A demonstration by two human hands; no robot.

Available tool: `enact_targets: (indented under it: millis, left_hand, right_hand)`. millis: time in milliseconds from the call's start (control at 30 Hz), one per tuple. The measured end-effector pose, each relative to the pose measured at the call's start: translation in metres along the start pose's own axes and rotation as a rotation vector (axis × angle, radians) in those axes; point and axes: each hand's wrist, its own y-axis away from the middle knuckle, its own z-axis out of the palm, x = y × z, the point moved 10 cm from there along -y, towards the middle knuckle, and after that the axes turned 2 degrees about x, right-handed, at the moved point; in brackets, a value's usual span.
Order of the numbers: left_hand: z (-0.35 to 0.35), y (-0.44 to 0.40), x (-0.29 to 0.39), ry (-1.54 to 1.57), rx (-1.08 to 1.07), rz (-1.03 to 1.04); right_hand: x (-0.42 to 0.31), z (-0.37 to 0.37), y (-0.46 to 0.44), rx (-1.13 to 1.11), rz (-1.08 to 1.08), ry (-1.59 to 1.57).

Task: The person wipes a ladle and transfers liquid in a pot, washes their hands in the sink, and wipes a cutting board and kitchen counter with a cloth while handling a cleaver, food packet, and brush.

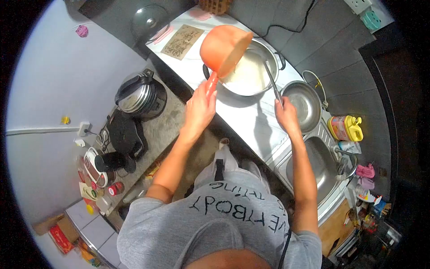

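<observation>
My left hand (199, 110) is wrapped round the handle of an orange plastic dipper (219, 47). The dipper is tipped on its side above the left part of a metal pot (242, 93), its mouth facing the pot. Pale, creamy liquid (251, 78) lies in the pot; whether any runs from the dipper I cannot see. In my right hand (286, 114) is a long-handled metal utensil (273, 80), slanting down into the pot. Its far end is hidden in the liquid, so its kind does not show.
Right of the pot sits a steel bowl (304, 105), then a sink (316, 166) and a yellow jug (346, 128). A brown sheet (181, 41) lies left of the dipper. On the lower left counter stands an electric cooker (141, 96).
</observation>
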Motion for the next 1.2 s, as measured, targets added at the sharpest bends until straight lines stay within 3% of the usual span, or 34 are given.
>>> enact_targets:
  millis: [100, 200, 333, 467, 533, 567, 600, 633, 700, 833, 933, 1200]
  left_hand:
    - [0.007, -0.007, 0.006, -0.126, -0.012, 0.088]
    - [0.011, -0.016, 0.01, -0.172, -0.021, 0.122]
    - [0.003, -0.028, 0.029, -0.143, 0.033, 0.217]
    - [-0.001, -0.038, 0.022, 0.029, 0.116, 0.236]
    - [0.023, -0.038, -0.021, 0.383, -0.15, -0.241]
    - [0.031, -0.036, -0.033, 0.579, -0.164, -0.3]
    - [0.026, -0.035, -0.034, 0.58, -0.164, -0.3]
    - [0.026, -0.029, -0.037, 0.782, -0.188, -0.383]
    - [0.023, -0.019, -0.043, 1.064, -0.206, -0.488]
    - [0.008, -0.001, -0.057, 1.182, -0.201, -0.551]
    - [-0.002, 0.011, -0.07, 1.178, -0.159, -0.595]
    - [-0.008, 0.022, -0.062, 1.239, -0.149, -0.596]
  right_hand:
    - [0.023, 0.008, 0.001, -0.148, 0.278, -0.253]
    - [0.042, 0.015, 0.005, -0.193, 0.416, -0.33]
    - [0.034, 0.009, 0.007, -0.239, 0.477, -0.362]
    - [0.025, 0.033, 0.026, -0.48, 0.621, -0.622]
    - [0.007, 0.045, 0.04, -0.577, 0.752, -0.816]
    - [-0.008, 0.044, 0.046, -0.606, 0.849, -0.971]
    - [-0.02, 0.044, 0.051, -0.634, 0.943, -1.125]
    - [-0.017, 0.044, 0.049, -0.633, 0.943, -1.124]
    - [-0.042, 0.056, 0.056, -0.778, 1.279, -1.791]
    - [-0.05, 0.05, 0.062, -0.783, 1.185, -1.732]
    - [-0.051, 0.021, 0.055, -0.687, 0.898, -1.491]
    - [-0.047, -0.009, 0.056, -0.457, 0.681, -0.999]
